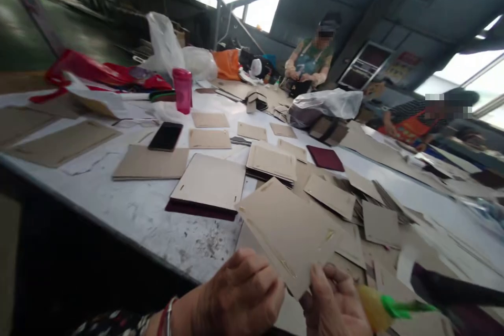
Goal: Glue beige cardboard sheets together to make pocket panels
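My left hand (240, 294) is closed at the bottom of the view, its fingers curled against the near corner of a tan cardboard sheet (289, 231). My right hand (334, 304) pinches the same sheet's lower edge from the right. The sheet tilts up over the table edge. A yellow and green object (384, 308) shows just right of my right hand; whether that hand also holds it I cannot tell. A bracelet sits on my left wrist.
The white table (129, 210) carries several cardboard pieces, some over maroon covers (325, 158), a black phone (166, 136), a pink bottle (182, 90) and plastic bags (331, 103). Two other people work at the far side, one at the back (313, 60) and one at the right (417, 121).
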{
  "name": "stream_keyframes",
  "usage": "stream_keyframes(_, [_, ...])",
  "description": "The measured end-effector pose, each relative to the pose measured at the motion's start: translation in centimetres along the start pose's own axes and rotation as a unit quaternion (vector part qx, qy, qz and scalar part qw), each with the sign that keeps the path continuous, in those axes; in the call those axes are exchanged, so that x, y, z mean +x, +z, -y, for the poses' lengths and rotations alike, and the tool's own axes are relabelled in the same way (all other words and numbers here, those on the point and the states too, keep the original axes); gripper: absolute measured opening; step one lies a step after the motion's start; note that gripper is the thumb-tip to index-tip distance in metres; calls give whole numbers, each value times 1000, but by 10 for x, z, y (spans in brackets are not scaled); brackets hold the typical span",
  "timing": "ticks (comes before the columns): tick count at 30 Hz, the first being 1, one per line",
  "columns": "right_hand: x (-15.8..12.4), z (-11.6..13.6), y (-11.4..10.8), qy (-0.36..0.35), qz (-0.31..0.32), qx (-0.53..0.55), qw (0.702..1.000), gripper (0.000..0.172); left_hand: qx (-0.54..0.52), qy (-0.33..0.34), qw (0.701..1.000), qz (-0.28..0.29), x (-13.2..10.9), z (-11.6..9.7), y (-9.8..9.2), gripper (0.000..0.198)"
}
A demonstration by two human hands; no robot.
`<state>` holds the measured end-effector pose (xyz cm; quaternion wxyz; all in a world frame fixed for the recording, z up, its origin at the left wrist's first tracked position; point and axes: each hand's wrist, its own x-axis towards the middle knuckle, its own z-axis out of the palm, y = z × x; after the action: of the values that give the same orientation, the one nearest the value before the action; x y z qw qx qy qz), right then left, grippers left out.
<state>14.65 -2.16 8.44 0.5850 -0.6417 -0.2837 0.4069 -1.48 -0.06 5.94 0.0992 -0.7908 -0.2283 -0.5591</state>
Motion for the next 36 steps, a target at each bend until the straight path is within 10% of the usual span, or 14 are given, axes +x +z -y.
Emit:
stream_keyframes(11, [-15, 12, 17, -27, 75, 98, 992, 42, -29, 30, 995, 92, 13, 11, -22, 30])
stream_keyframes(15, [-28, 43, 25, -125, 68, 16, 990, 38, 7, 27, 999, 30, 42, 16, -29, 19])
stream_keyframes(19, [-29, 39, 18, -146, 1, -68, 987, 36, -33, -124, 989, -79, 66, 12, -32, 27])
stream_keyframes(22, [-15, 11, 3, -98, 20, -124, 987, 44, -130, -304, 927, -176, 65, 5, -27, 18])
stream_keyframes(26, [0, -21, -6, -63, 74, -131, 987, 53, -289, -539, 747, -259, 54, 2, -15, 8])
stream_keyframes(30, [-2, -28, 2, -52, 45, -85, 994, 48, -380, -628, 603, -312, 49, 6, -6, 19])
stream_keyframes(36, [2, -27, -5, -34, 58, -72, 995, 38, -384, -665, 568, -296, 40, 11, 0, 24])
